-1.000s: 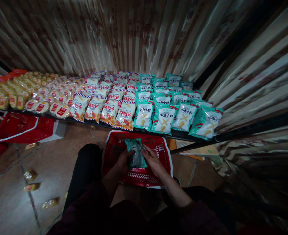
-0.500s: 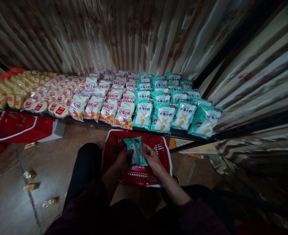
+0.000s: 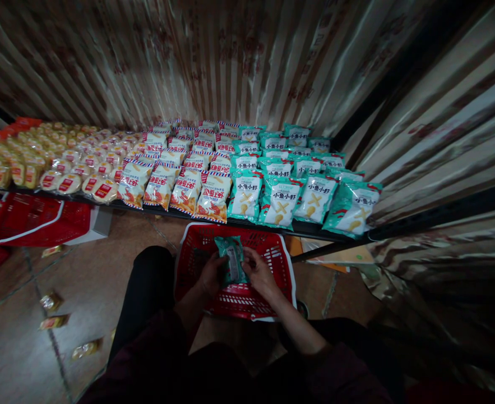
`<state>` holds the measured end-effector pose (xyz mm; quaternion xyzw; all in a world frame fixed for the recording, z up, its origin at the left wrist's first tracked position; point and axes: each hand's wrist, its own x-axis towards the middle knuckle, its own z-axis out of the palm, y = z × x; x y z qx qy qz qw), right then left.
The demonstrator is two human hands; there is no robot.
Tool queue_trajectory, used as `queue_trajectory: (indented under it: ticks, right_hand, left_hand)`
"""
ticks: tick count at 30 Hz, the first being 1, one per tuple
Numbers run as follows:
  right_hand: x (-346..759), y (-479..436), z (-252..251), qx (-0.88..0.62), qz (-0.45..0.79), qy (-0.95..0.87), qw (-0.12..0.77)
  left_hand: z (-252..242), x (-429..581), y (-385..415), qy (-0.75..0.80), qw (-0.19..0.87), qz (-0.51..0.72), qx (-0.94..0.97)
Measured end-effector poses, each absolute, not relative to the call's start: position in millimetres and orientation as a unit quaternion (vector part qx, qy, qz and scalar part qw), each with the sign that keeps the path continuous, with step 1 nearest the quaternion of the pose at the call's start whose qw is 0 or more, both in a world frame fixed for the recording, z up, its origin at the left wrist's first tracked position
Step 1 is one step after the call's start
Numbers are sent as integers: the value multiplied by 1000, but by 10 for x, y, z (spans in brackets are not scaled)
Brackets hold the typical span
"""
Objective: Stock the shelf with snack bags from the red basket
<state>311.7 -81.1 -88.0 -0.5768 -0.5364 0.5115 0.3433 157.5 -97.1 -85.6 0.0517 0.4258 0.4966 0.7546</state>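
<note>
Between my hands is a green snack bag (image 3: 234, 261), its printed panel turned up toward me. My left hand (image 3: 212, 274) closes on its left edge, and my right hand (image 3: 260, 272) grips the right edge with bent fingers. Both hands are over a red plastic basket (image 3: 274, 247) with a white rim, between my knees. Just beyond the basket, a low black shelf (image 3: 306, 229) carries rows of green-and-white snack bags (image 3: 280, 202) on the right and white-and-orange snack bags (image 3: 212, 196) in the middle.
Small round wrapped cakes (image 3: 69, 183) and yellow wrapped cakes (image 3: 1, 173) fill the shelf's left part. Below stands another red basket (image 3: 74, 221). Several wrapped pieces (image 3: 85, 349) lie on the tiled floor. A striped curtain (image 3: 213, 62) hangs behind; flat cardboard (image 3: 339, 255) lies at right.
The green bag has turned slightly in my hands and looks narrower from above. My right fingers have shifted and curled more at its edge. The shelf goods stay put.
</note>
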Motion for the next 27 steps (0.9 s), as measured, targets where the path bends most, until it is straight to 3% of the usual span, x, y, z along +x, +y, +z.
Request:
queue_trajectory:
  ticks: [4, 15, 21, 27]
  right_hand:
    - [3174, -792, -930, -610, 428, -582, 327]
    - [3113, -882, -687, -574, 623, -428, 315]
    - [3129, -893, -646, -563, 653, -423, 280]
    - [3287, -828, -418, -502, 725, -392, 261]
  left_hand:
    - [-919, 1623, -984, 445, 738, 501, 77]
    - [-847, 1680, -1108, 494, 696, 495, 163]
    - [-905, 1703, -1141, 528, 653, 492, 230]
    - [-643, 1685, -1297, 548, 496, 508, 443]
